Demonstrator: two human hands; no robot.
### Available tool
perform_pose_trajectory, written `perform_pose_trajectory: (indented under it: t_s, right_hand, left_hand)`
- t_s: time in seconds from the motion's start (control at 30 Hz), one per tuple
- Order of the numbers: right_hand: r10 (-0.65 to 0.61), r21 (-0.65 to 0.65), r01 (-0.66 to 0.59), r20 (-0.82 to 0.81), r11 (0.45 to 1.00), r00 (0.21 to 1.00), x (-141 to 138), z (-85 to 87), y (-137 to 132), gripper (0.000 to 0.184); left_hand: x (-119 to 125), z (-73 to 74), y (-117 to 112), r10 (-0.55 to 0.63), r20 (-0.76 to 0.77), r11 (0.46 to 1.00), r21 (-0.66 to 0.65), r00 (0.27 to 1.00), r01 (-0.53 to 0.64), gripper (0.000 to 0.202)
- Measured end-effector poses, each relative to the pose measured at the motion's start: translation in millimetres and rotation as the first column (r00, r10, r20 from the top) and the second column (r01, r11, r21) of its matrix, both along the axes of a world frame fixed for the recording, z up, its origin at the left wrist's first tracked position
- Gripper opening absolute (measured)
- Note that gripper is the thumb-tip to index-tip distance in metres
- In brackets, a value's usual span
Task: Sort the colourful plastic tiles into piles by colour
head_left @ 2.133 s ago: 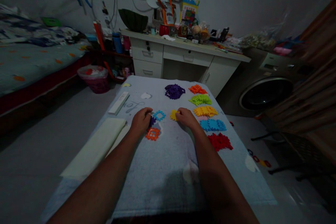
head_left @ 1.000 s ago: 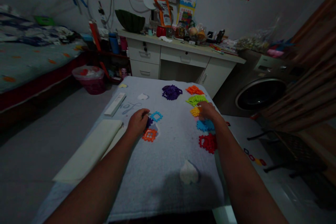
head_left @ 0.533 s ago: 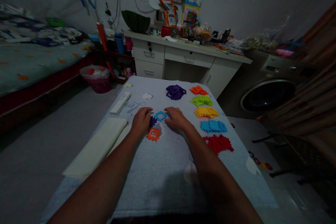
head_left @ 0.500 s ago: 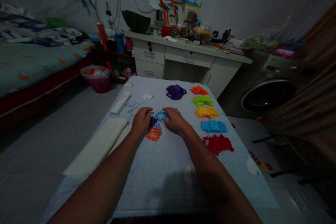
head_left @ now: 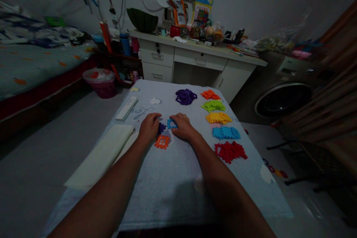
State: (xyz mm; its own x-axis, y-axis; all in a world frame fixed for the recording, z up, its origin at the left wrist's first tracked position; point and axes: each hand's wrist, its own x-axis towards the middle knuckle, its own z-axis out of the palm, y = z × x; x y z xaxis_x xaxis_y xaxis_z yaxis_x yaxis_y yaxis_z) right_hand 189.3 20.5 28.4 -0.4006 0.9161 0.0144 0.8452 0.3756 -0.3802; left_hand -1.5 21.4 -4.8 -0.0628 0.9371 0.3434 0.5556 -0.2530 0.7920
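Between my hands is a small group of notched plastic building tiles. My right hand is closed on a light blue square tile with an open middle. My left hand curls round a dark purple tile, which its fingers partly hide. Just below them an orange window-shaped tile lies on the cloth, beside the purple one. The blue tile is apart from the purple one, with a narrow gap between them.
Along the cloth's right side lie piles of orange, green, yellow, blue and red tiles. A purple pile sits at the back. At left are a white box and a folded cream cloth.
My right hand has turned the blue tile and covers more of it, and the tile now sits slightly farther from the purple one. The left hand has hardly moved.
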Motion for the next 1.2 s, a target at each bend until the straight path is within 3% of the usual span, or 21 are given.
perform_pose_trajectory:
  t_s: [0.2, 0.4, 0.57, 0.7, 0.9, 1.0, 1.2]
  right_hand:
    - [-0.041, 0.015, 0.040, 0.037, 0.999, 0.998, 41, 30.2, -8, 0.061]
    - [-0.110, 0.056, 0.103, 0.150, 0.993, 0.983, 129, 63.3, -28, 0.056]
    - [-0.250, 0.005, 0.256, 0.236, 0.967, 0.939, 202, 70.2, -49, 0.053]
    - [-0.340, -0.023, 0.357, 0.252, 0.934, 0.906, 235, 64.9, -61, 0.052]
    - [-0.375, -0.011, 0.385, 0.201, 0.923, 0.905, 249, 46.7, -63, 0.051]
    - [-0.376, -0.016, 0.387, 0.208, 0.922, 0.903, 246, 45.9, -63, 0.052]
    - [-0.346, 0.025, 0.349, 0.207, 0.937, 0.915, 207, 59.9, -59, 0.047]
  left_hand:
    - [1, -2.1, 1, 0.002, 0.029, 1.000, -0.024, 1.000, -0.001, 0.028]
    - [1, -1.7, 2, 0.008, 0.048, 0.999, -0.036, 0.999, -0.006, 0.028]
    - [0, -4.7, 3, 0.002, 0.018, 1.000, -0.026, 1.000, -0.002, 0.028]
    - [-1, -6.8, 4, 0.008, 0.002, 1.000, -0.024, 1.000, -0.007, 0.028]
    - [0, -5.8, 4, 0.023, 0.014, 0.999, -0.049, 1.000, -0.022, 0.028]
    - [0, -4.5, 3, 0.027, 0.022, 0.998, -0.057, 0.999, -0.026, 0.029]
    - [0, -2.9, 1, 0.030, 0.058, 0.998, -0.050, 0.998, -0.027, 0.028]
